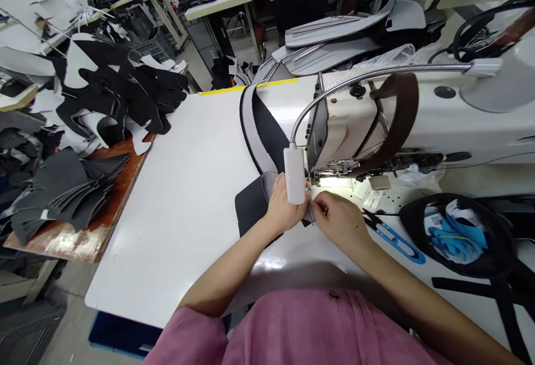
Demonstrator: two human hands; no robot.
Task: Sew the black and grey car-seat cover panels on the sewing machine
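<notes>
Black-and-grey piece: the fabric piece (pixel 256 200) lies flat on the white table (pixel 184 186), its near end just in front of the sewing machine (pixel 376 125) and its long grey-edged strip running away along the machine's left side.
Left hand: the left hand (pixel 284 206) rests on the piece just left of the machine's needle area, fingers bent and pressing the fabric edge down; the lamp head hides the fingertips, so how tightly they close cannot be told.
Right hand: the right hand (pixel 340 220) sits just before the needle plate, thumb and forefinger pinched narrow on the fabric's right edge.
Fabric and grip: the piece spreads left of both hands, only its right edge reaching between them.
Lamp: the white lamp head (pixel 295 175) hangs on a gooseneck from the machine, above the left hand.
Snips: the blue thread snips (pixel 393 237) lie right of the right hand, before the machine.
Cut pieces: black and grey stacks (pixel 67 186) lie well left of the machine.
</notes>
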